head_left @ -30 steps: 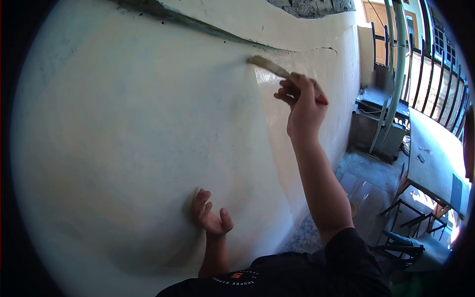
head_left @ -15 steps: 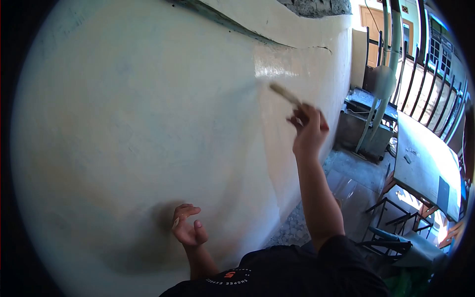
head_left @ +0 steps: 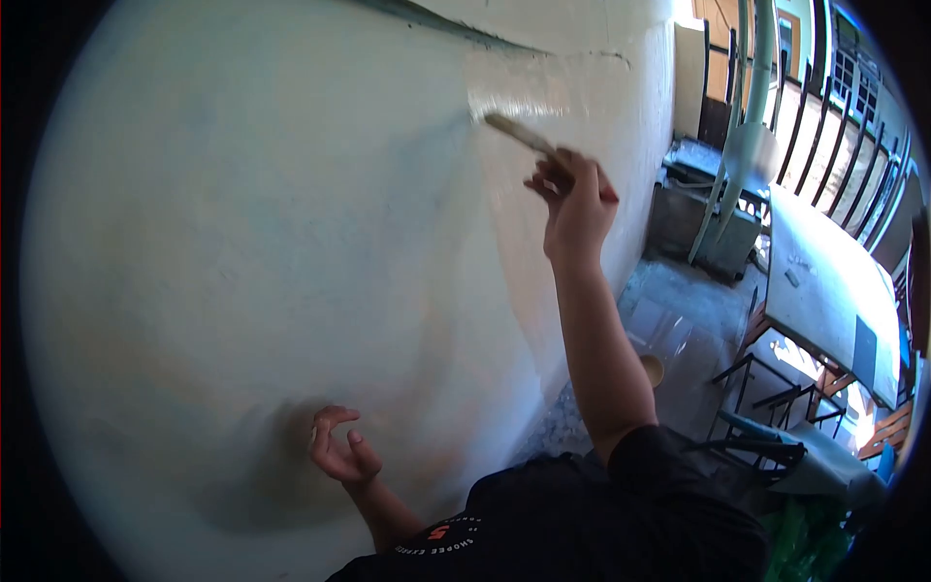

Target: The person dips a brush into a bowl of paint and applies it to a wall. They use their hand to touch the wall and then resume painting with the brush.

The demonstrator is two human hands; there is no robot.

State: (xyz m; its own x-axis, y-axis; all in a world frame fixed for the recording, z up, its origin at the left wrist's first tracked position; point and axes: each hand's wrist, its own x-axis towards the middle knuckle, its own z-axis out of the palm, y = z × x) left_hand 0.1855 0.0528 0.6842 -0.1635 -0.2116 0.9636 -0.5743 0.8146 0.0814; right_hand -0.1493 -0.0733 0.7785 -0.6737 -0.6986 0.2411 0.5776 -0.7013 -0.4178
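Observation:
My right hand (head_left: 579,209) is raised and closed around the handle of a paintbrush (head_left: 521,134), which points up and left. Its tip is at the left edge of a shiny, wet-looking patch (head_left: 529,95) on the pale wall (head_left: 291,242); whether it touches is hard to tell. Lower down, my left hand (head_left: 344,448) hovers close to the wall with nothing in it, its fingers loosely curved and the thumb apart. A shadow falls on the wall beside it.
A crack and a dark ledge (head_left: 456,27) run along the upper wall. On the right stand a long table (head_left: 824,281), a pale pipe (head_left: 763,58), a metal cabinet (head_left: 698,228) and a chair (head_left: 815,466). A round yellowish object (head_left: 653,370) is partly hidden behind my right arm.
The view has shifted slightly. My right hand has carried the paintbrush a little up and left along the wall. My left hand keeps the same loose shape.

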